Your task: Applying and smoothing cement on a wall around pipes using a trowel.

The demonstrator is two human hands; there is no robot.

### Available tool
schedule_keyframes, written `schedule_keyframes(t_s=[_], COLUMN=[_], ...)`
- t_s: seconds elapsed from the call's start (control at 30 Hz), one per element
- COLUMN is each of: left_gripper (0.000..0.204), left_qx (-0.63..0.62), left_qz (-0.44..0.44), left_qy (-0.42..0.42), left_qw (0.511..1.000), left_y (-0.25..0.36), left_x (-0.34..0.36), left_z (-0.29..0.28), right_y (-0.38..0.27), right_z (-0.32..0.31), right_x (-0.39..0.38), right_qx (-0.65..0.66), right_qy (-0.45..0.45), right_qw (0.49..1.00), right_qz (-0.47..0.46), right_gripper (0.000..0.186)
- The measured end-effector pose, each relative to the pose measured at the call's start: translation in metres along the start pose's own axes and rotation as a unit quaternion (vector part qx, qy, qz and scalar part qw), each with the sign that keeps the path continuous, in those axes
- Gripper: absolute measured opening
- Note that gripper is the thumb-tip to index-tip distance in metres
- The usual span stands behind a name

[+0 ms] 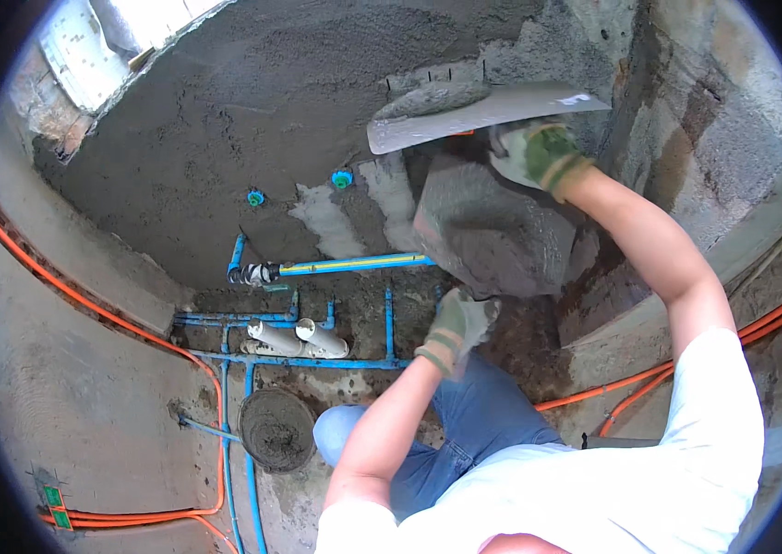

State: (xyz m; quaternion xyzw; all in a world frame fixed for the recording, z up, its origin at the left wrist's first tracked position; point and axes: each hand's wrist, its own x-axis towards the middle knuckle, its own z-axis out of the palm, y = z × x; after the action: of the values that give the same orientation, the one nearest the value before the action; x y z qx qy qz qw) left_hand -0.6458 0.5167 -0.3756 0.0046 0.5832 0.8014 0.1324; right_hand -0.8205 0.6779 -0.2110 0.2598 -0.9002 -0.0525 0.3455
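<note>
My right hand (539,155), in a white-and-green work glove, is closed round the handle of a long metal plastering trowel (493,115). The blade lies against or very close to the wall (252,102), with a ridge of wet mortar (433,98) along its upper left edge. Lower down, my left hand (458,328), gloved too, grips a flat mortar board (465,196) from its near side; its handle is hidden. Wet grey mortar (516,254) is smeared and heaped on the board, which is tilted and slightly blurred.
Two green-capped blue pipe outlets (342,179) poke from the plastered wall. Blue pipes (354,265) and white drain stubs (322,340) run along its foot. A round bucket of mortar (276,429) stands left of my knee. Orange conduits (86,300) follow the side walls.
</note>
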Motion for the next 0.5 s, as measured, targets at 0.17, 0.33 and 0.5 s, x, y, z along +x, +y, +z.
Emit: schedule_keyframes(t_s=[0.17,0.33,0.5], left_gripper=[0.016,0.007,0.006], left_qx=[-0.071,0.005,-0.060], left_qz=[-0.132,-0.091,-0.132], left_qy=[0.045,0.098,0.102], left_qw=[0.988,0.991,0.984], left_y=[0.019,0.044,0.052], left_x=[-0.004,0.011,0.044], left_z=[0.011,-0.015,-0.019], right_y=[-0.024,-0.059,-0.043], right_z=[0.006,-0.047,-0.059], right_x=[0.068,0.110,0.118], right_qx=[0.055,0.082,0.197], right_qy=[-0.168,-0.249,-0.194], right_qw=[0.984,0.965,0.960], right_qz=[0.025,-0.029,0.035], right_gripper=[0.026,0.032,0.040])
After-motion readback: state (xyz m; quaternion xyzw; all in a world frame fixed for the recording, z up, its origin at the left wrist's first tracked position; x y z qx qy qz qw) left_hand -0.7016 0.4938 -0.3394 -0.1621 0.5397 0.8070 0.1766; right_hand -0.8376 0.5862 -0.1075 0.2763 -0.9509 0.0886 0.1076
